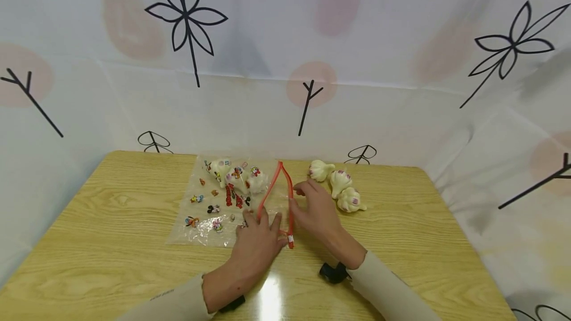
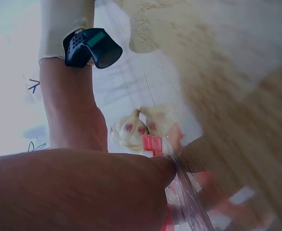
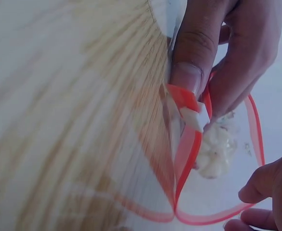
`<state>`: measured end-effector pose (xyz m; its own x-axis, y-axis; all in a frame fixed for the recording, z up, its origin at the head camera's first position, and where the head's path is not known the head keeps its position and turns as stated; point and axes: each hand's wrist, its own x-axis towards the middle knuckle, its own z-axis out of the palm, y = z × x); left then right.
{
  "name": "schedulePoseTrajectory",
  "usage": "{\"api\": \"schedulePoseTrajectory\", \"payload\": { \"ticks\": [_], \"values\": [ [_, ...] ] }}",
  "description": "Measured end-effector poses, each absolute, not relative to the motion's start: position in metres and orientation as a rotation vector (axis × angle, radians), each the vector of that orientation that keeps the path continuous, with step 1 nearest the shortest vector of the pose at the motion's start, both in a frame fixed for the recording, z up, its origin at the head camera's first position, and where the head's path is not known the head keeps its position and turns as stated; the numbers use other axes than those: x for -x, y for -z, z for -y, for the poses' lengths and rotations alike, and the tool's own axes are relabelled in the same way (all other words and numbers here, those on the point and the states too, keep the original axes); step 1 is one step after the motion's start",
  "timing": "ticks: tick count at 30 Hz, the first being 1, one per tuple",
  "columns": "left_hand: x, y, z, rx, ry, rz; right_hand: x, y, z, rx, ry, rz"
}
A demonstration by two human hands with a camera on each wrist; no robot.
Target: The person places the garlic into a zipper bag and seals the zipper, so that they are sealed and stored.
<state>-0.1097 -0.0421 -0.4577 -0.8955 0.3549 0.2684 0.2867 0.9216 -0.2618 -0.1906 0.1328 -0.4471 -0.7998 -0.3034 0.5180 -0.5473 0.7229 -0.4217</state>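
Observation:
A clear zip bag (image 1: 192, 234) with small cartoon prints and a red zip rim (image 1: 291, 214) lies on the table, its mouth spread apart towards the right. Three garlic bulbs (image 1: 236, 178) are inside it. My left hand (image 1: 256, 241) rests on the bag by the mouth, fingers spread and fairly straight. Its thumb (image 3: 186, 77) is beside the white slider (image 3: 196, 118). My right hand (image 1: 316, 212) holds the right side of the rim; in the right wrist view the red strip passes between its thumb and fingers (image 3: 259, 219).
Three more garlic bulbs (image 1: 341, 182) lie right of the bag, just beyond my right hand. The wooden table (image 1: 401, 241) ends at a pale patterned cloth (image 1: 250, 113) behind. Black wrist devices (image 1: 333, 272) sit under the forearms.

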Motion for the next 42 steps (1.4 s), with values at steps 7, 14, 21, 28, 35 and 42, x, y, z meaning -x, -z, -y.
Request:
{"api": "schedulePoseTrajectory", "payload": {
  "ticks": [7,14,21,28,35,42],
  "values": [
    [0.109,0.458,0.042,0.467,-0.324,2.742,0.188,0.447,-0.148,-0.656,-0.748,2.471],
    [0.109,0.458,0.042,0.463,-0.308,2.755,0.186,0.449,-0.167,-0.674,-0.673,2.384],
    [0.109,0.457,0.043,0.494,-0.281,2.795,0.183,0.448,-0.185,-0.678,-0.629,2.345],
    [0.109,0.457,0.044,0.517,-0.286,2.805,0.181,0.446,-0.2,-0.682,-0.664,2.32],
    [0.11,0.459,0.045,0.5,-0.289,2.784,0.182,0.446,-0.209,-0.667,-0.681,2.312],
    [0.111,0.46,0.044,0.479,-0.291,2.755,0.184,0.447,-0.214,-0.668,-0.653,2.307]
  ]
}}
